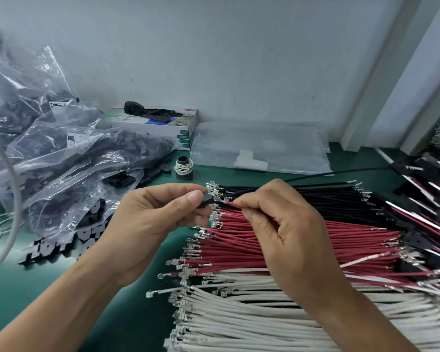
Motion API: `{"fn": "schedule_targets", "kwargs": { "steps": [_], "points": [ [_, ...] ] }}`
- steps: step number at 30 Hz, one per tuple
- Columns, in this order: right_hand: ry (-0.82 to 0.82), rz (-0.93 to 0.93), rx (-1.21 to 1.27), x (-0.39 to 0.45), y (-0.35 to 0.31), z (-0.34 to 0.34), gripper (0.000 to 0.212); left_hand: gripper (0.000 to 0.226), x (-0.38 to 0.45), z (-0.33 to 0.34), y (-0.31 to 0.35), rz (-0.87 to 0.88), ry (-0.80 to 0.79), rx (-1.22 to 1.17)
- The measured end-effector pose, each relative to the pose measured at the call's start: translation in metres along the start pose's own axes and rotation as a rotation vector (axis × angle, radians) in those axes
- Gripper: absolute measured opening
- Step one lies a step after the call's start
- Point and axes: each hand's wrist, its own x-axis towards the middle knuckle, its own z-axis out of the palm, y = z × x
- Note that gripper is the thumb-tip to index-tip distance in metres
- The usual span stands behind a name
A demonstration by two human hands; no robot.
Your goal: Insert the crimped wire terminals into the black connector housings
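My left hand (158,219) pinches a small black connector housing (206,200) between thumb and fingers. My right hand (277,224) pinches a red wire (233,205) and a black wire (241,191), their ends right at the housing. Whether a terminal sits inside the housing is hidden. Under my hands lie rows of crimped wires on the green mat: black wires (315,199) at the back, red wires (239,250) in the middle, white wires (239,313) at the front, with metal terminals (188,252) along their left ends.
Clear plastic bags of black housings (69,161) are heaped at the left, loose housings (69,245) in front of them. A glove box (160,123), a small spool (184,166) and a flat clear bag (259,148) stand at the back. Finished assemblies (424,199) lie at the right.
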Motion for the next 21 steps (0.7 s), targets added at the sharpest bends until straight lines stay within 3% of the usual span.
{"fn": "schedule_targets", "kwargs": {
  "steps": [7,13,19,21],
  "points": [
    [-0.035,-0.073,-0.051,-0.001,-0.002,-0.003,0.02,0.062,0.0,-0.001,0.0,0.003,-0.02,0.02],
    [-0.1,-0.192,-0.298,0.003,-0.005,-0.011,0.014,0.029,-0.003,0.002,0.002,0.035,-0.011,0.187],
    [-0.205,0.077,-0.021,-0.001,-0.007,-0.002,0.016,0.029,-0.005,0.009,-0.004,0.027,-0.012,0.226],
    [-0.169,0.136,-0.006,-0.001,-0.006,-0.001,0.016,0.028,-0.007,0.012,-0.004,0.13,-0.004,0.362]
  ]
}}
